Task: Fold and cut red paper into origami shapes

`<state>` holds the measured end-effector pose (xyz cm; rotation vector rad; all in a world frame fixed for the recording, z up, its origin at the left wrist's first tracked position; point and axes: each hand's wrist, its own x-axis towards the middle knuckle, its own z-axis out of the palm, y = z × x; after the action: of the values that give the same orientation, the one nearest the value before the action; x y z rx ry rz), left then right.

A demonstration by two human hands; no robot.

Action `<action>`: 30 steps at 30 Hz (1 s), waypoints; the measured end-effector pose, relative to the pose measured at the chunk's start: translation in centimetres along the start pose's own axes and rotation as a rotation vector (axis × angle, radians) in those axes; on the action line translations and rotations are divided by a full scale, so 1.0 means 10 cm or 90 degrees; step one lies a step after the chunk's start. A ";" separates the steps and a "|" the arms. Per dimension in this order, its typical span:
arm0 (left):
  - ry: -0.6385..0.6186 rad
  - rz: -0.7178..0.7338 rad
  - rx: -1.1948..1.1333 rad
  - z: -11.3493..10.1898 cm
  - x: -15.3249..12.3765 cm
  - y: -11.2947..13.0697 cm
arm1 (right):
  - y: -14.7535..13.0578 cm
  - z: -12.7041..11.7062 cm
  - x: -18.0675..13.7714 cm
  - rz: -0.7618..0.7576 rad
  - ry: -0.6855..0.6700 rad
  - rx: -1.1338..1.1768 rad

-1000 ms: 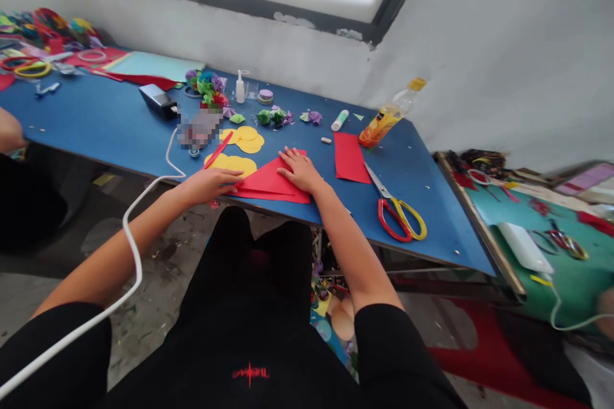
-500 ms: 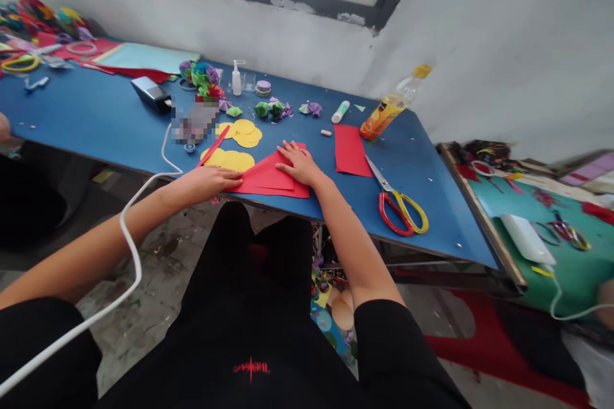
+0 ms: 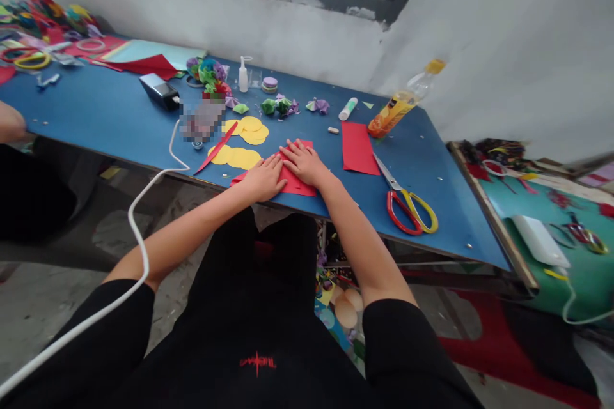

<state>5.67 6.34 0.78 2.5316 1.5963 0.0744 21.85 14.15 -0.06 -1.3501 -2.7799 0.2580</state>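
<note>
One big blue bench [image 3: 455, 204] can be seen, and the folded red paper [image 3: 302, 186] is set at its near edge, in the middle. This paper is pressed down by two hands, placed side by side: the left hand [image 3: 263, 180] and the right hand [image 3: 307, 165]. Both are laid flat with the fingers a bit spread, and nothing seems to be pinched, but what is under the palms cannot be seen. It looks like a fold is being pushed flat. For the next move, it seems the edges need to be lined up and the crease rubbed hard, with one palm held firm so the paper is not slid.

Off to the right, one bottle [image 3: 396, 108] with a yellow cap, one pair of scissors [image 3: 394, 185] and one flat red sheet [image 3: 359, 153] can be counted. To the left, one thin red strip [image 3: 215, 148] is laid by two bunches of yellow circles [image 3: 240, 158]; these overlap, so not all can be counted. Farther back, one glue stick [image 3: 348, 108] is seen, and near it one tiny pale block [image 3: 332, 130].
</note>
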 end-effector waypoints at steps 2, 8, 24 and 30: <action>-0.013 -0.029 -0.038 0.06 0.03 0.01 | 0.00 0.00 -0.01 0.000 -0.004 -0.003; -0.067 0.003 -0.042 0.00 -0.17 -0.15 | -0.01 -0.01 0.00 0.006 -0.019 -0.011; 0.173 0.045 -0.050 0.13 -0.86 -0.37 | -0.24 0.03 -0.88 -0.175 0.061 0.100; 0.126 0.061 -0.176 0.00 -0.86 -0.64 | 0.01 -0.02 -0.79 -0.226 0.020 0.121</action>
<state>-3.74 1.32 0.15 2.4424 1.4111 0.5327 26.90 8.06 0.42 -0.7971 -2.8143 0.4632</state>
